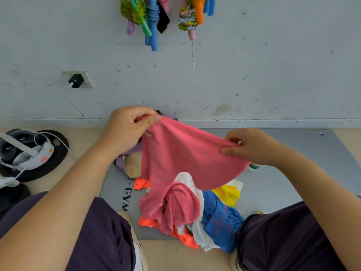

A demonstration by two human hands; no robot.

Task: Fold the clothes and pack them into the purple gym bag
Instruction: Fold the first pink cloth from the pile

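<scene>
We're early: left hand (129,130) and right hand (252,147) each pinch the pink garment (181,159), stretched between them. Unfolded clothes pile (197,218) below; purple gym bag (125,161) behind, seemingly unpacked.

Garment held up (181,153): plain coral pink. Pile below: orange piece (183,236), white piece (199,229), blue piece (220,220) with thin pink crossing lines, yellow-and-white piece (229,193). Gym bag (122,162): lilac purple, beige inside. Mat (289,182): grey, dark lettering "GYM". Person's trousers (97,227): dark purple. Wall (254,65): pale grey, scuffed with dark marks.
</scene>
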